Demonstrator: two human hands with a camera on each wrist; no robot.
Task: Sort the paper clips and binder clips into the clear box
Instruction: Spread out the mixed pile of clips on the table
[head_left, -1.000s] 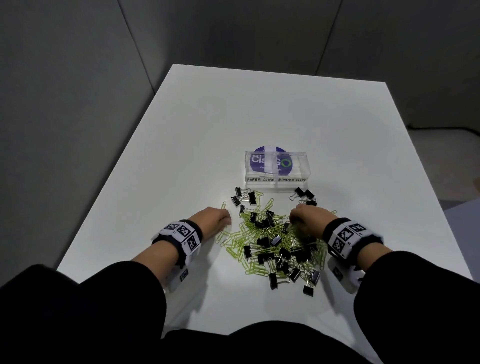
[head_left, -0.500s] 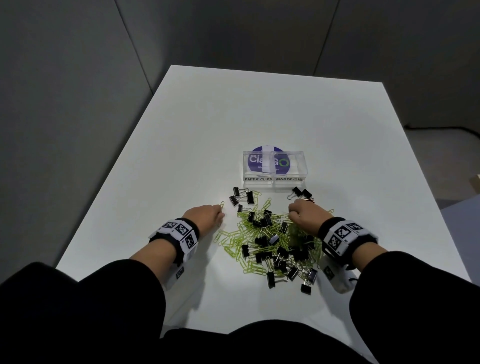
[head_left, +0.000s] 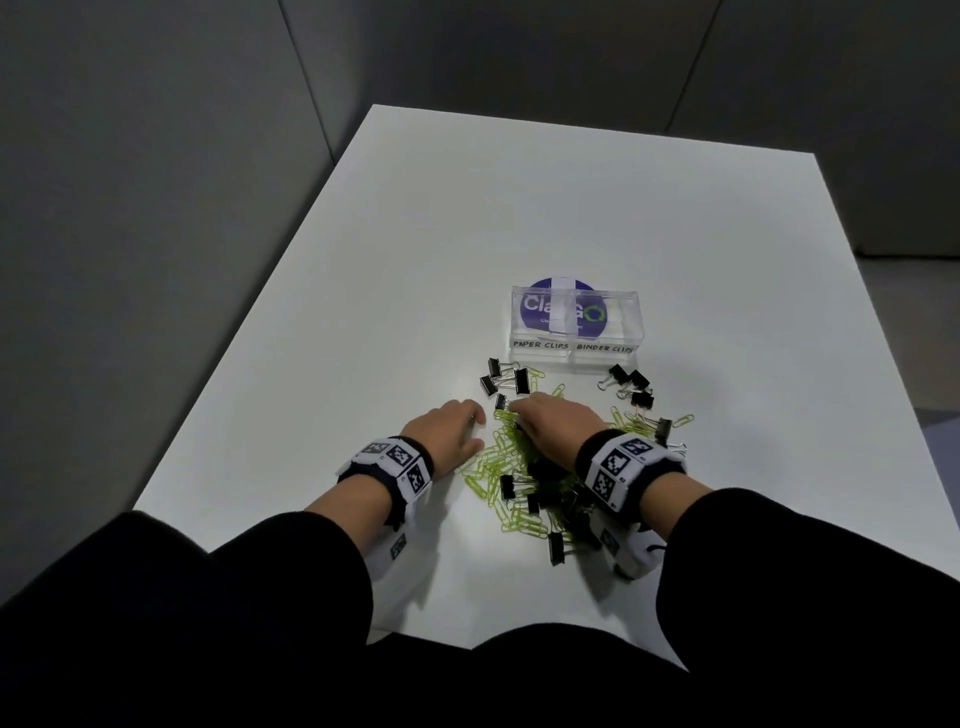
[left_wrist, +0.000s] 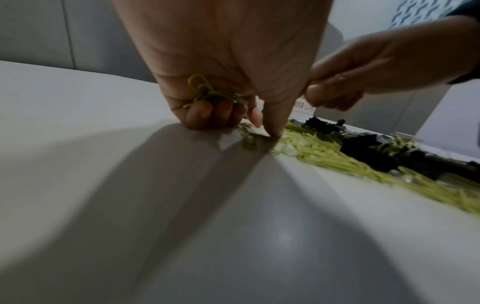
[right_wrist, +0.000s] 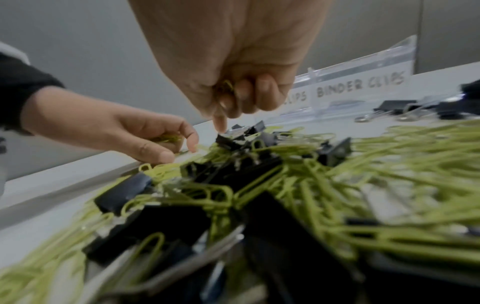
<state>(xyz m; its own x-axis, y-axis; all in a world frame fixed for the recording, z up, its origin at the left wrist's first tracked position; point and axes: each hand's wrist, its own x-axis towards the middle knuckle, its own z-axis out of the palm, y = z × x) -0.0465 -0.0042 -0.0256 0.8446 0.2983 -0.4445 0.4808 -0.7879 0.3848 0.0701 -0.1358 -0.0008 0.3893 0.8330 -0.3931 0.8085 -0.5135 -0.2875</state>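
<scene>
A heap of green paper clips (head_left: 498, 457) mixed with black binder clips (head_left: 550, 483) lies on the white table (head_left: 467, 234), in front of the clear box (head_left: 574, 332) labelled "PAPER CLIPS" and "BINDER CLIPS". My left hand (head_left: 449, 431) sits at the heap's left edge; its curled fingers hold a few green paper clips (left_wrist: 205, 90) and its thumb tip touches the table. My right hand (head_left: 556, 421) hovers over the heap's top, curled fingers (right_wrist: 249, 92) holding green paper clips, forefinger pointing down at a binder clip (right_wrist: 233, 137).
More binder clips lie apart from the heap: three at the box's front left (head_left: 506, 382) and a few at its front right (head_left: 634, 387). The box's two compartments look empty. Grey walls stand behind the table; its left edge is close to my left arm.
My right hand has moved left across the heap, close to my left hand. The left hand has stayed at the heap's left edge. The camera view has shifted slightly.
</scene>
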